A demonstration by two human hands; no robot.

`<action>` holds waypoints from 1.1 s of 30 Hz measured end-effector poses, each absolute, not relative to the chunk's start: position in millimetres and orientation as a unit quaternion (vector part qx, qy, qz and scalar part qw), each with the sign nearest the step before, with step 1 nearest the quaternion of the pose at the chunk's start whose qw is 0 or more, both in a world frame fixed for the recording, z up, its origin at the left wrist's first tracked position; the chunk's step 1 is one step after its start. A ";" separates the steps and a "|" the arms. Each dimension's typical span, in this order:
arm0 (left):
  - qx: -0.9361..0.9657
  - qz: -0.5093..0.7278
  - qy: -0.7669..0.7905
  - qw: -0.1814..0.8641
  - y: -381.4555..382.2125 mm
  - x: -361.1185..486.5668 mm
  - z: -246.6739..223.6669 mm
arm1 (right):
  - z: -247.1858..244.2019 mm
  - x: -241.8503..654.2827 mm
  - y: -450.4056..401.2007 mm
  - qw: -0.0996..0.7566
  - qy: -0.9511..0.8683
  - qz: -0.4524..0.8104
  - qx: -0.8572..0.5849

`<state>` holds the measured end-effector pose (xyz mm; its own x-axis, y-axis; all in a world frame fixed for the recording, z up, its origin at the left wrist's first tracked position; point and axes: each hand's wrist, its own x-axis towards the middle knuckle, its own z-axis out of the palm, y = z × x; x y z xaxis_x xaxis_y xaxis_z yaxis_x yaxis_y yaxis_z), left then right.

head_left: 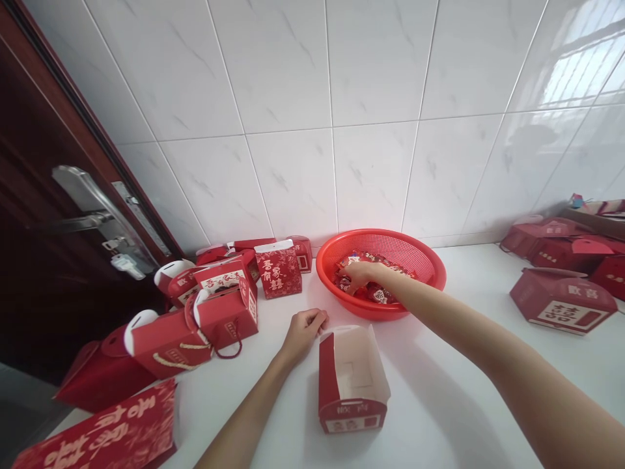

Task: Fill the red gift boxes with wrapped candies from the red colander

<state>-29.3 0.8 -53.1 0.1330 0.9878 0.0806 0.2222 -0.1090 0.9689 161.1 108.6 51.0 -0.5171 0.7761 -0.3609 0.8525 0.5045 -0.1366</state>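
My right hand (359, 275) reaches into a red plastic basket (434, 267), its fingers down among red-wrapped candies (378, 293). Those fingertips are partly hidden, so I cannot tell whether they grip a candy. Resting on the white tabletop, my left hand (305, 327) is curled closed just left of the basket, near the back corner of a red gift box (352, 381). Whatever the left fingers hold, if anything, does not show. The box stands upright with its top open, and its pale inside appears bare.
Several red gift boxes (227, 303) crowd the left side, beside a dark door with a metal handle (97, 215). More boxes (564, 299) stand at the right, with a carton (598, 215) behind them. A white tiled wall (375, 163) closes off the back.
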 end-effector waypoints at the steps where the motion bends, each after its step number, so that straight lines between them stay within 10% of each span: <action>1: 0.608 0.431 0.498 0.444 0.8 -29.3 -53.4 | 49.6 158.4 108.1 0.136 0.860 -0.138 0.472; 11: 0.613 0.426 0.498 0.442 0.3 -30.2 -53.1 | 44.8 154.1 109.1 0.166 0.867 -0.108 0.458; 33: 0.611 0.433 0.498 0.437 3.1 -30.7 -52.7 | 66.3 229.0 120.6 -0.046 0.774 -0.190 0.602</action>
<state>-30.7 3.1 -52.7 0.1298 0.9871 0.0933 0.2304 -0.1216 0.9655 229.0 120.6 66.3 -0.2711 0.9496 -0.1572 0.9143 0.2030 -0.3504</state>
